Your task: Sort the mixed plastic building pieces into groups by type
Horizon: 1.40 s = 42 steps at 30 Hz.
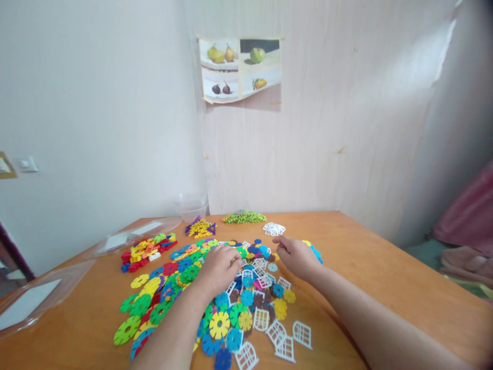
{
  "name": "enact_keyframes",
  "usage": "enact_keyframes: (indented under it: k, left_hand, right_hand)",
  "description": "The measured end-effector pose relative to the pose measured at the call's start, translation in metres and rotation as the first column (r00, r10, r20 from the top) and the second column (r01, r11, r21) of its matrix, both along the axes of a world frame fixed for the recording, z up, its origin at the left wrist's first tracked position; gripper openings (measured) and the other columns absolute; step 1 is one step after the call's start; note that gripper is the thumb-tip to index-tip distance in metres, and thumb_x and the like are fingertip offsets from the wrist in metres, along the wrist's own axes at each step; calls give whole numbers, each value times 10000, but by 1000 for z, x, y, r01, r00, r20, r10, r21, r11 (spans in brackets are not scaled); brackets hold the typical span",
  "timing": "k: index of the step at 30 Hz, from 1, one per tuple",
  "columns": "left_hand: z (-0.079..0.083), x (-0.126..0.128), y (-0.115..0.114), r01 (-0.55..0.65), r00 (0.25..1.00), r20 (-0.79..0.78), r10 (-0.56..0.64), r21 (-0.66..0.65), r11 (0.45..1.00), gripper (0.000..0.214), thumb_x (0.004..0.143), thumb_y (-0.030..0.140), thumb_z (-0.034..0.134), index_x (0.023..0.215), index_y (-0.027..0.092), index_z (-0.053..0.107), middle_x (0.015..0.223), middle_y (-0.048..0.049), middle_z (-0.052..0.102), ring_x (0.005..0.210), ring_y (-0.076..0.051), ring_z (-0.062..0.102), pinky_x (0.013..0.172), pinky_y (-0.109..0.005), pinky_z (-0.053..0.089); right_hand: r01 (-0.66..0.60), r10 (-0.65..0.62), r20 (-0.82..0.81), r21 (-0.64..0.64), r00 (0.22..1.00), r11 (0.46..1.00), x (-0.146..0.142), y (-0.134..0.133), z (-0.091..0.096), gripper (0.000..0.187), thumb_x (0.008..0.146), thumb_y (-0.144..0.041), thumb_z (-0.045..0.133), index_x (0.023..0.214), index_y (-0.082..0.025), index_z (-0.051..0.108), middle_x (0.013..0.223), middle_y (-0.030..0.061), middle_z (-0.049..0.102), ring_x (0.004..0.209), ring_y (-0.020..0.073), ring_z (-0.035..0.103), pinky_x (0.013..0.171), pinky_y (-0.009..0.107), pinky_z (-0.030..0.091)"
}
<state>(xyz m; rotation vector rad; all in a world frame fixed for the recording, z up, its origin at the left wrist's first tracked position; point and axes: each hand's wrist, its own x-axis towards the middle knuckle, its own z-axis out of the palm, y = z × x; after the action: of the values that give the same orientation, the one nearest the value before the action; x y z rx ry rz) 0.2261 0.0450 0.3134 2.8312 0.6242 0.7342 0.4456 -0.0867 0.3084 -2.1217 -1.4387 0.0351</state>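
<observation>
A wide heap of flower-shaped plastic discs (219, 325) in many colours lies on the table, with white toy window frames (262, 319) mixed in. My left hand (220, 263) rests over the middle of the heap, its fingers curled down and closed; whatever they grip is hidden. At the heap's right side, my right hand (296, 257) hovers with thumb and index finger drawn together in a pinch. Any piece between them is too small to make out. Just beyond it lies a small pile of white frames (275, 228). Blue and yellow discs (316, 253) show partly behind my right hand.
Across the wooden table (370, 262) stand more piles: green pieces (245, 217), yellow and purple pieces (201, 227), and red, yellow and blue blocks (144, 252). A clear plastic tub (192, 206) is at the back. Clear plastic bags (73, 275) with white cards lie left.
</observation>
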Motion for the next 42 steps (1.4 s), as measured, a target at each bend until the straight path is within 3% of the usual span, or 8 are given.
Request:
enact_keyframes:
  k: [7,14,20,24,28,35,39,42]
  left_hand:
    - [-4,-5,9,-64,997,40,66,-54,996,255,874,213,506,1061,213,680,1062,-71,675,1023,-223,602,907,-335,445]
    - [-2,-7,11,-100,994,24,105,-139,985,282,855,189,503,1076,223,673,1101,-66,685,1034,-222,617,912,-334,456]
    - [-2,-7,11,-106,994,13,109,-123,987,285,856,196,487,1073,224,669,1115,-62,682,1061,-225,615,912,-330,458]
    - [-3,-7,11,-100,994,28,103,-105,989,298,858,193,479,1087,226,667,1126,-58,677,1075,-223,609,931,-332,447]
    - [-3,-7,11,-93,995,36,97,-89,992,267,854,187,487,1047,222,667,1087,-58,674,1039,-218,610,902,-326,450]
    - [-7,-4,13,-89,995,50,92,-48,995,224,854,182,492,990,220,665,1024,-52,671,991,-205,614,870,-306,447]
    - [-8,-4,15,-126,991,50,128,-28,992,250,866,186,477,1021,219,670,1072,-51,685,1010,-205,623,880,-313,438]
    - [-5,-4,14,-166,985,42,167,-15,986,258,876,199,471,1034,222,674,1105,-50,695,1007,-207,631,859,-316,437]
  right_hand:
    - [-42,73,146,-203,987,978,-3,-3,1,280,830,-277,531,982,-246,764,1019,92,722,912,243,654,717,293,411]
    - [-293,290,-42,-99,956,951,-12,-5,1,280,795,-172,512,944,-226,742,941,26,740,810,166,645,693,236,421]
    - [-302,292,-84,-155,953,941,-15,-11,7,192,815,-311,578,894,-227,732,768,1,703,664,139,593,584,232,375]
    - [-314,314,-33,-215,949,925,-18,-13,6,316,748,-508,689,913,-243,736,787,10,699,655,145,579,555,243,342]
    - [-302,306,-4,-172,952,938,-22,-9,1,271,722,-456,710,872,-230,723,769,5,687,653,145,571,536,242,325]
    - [-283,268,-371,15,889,959,-19,-3,1,117,781,-282,610,746,-187,667,655,-20,638,614,115,555,546,211,383]
    - [-131,175,-626,117,760,984,-6,8,4,114,791,-286,631,761,-177,644,633,-23,638,555,92,543,527,193,408]
    - [17,79,-663,137,744,990,12,25,8,136,819,-271,616,729,-173,588,555,-37,574,474,75,487,440,180,344]
